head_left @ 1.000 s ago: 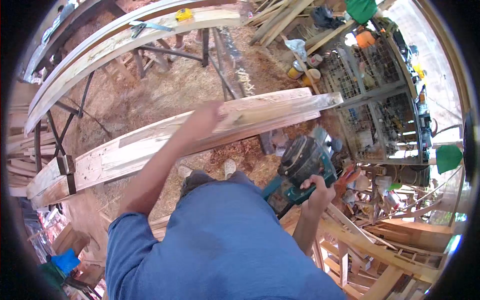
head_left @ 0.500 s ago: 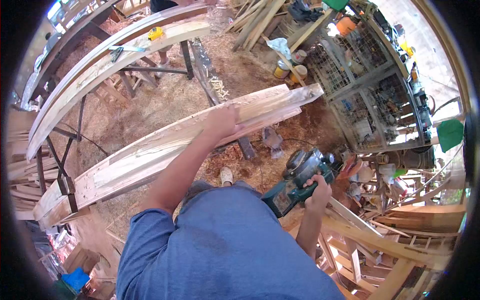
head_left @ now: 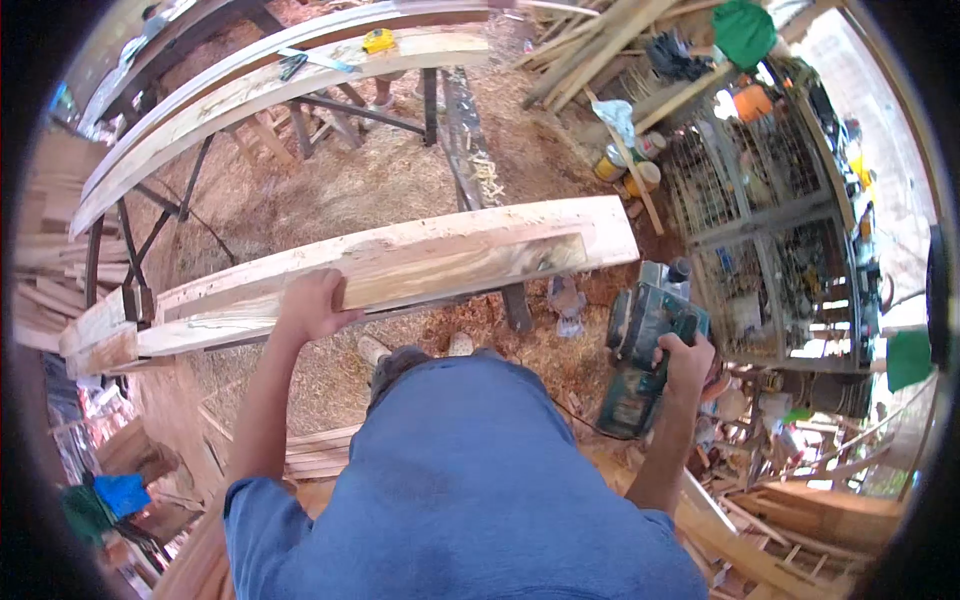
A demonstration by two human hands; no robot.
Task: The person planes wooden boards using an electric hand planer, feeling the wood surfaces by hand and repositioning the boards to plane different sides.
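Observation:
My right hand (head_left: 686,362) is closed around the handle of a green and black power planer (head_left: 645,340), held in the air past the right end of a long curved wooden beam (head_left: 430,258). Dust covers the tool's body, and a dark knob sticks up at its far end. My left hand (head_left: 318,305) rests on the beam left of its middle, fingers bent over the wood and thumb pointing right. The beam lies across the space before me, its broad pale end at the right. A recessed darker strip runs along its near face.
Another curved timber (head_left: 300,80) lies on dark metal stands beyond, bearing a yellow tape measure (head_left: 378,41) and a square (head_left: 330,61). A wire-mesh rack (head_left: 765,220) stands at right, near paint cans (head_left: 642,179). Shavings cover the floor (head_left: 330,200). Planks (head_left: 325,452) lie behind me.
My left hand has slid left and nearer along the beam. The beam appears rolled, showing a broader end. The planer has moved right and now points more directly away from me.

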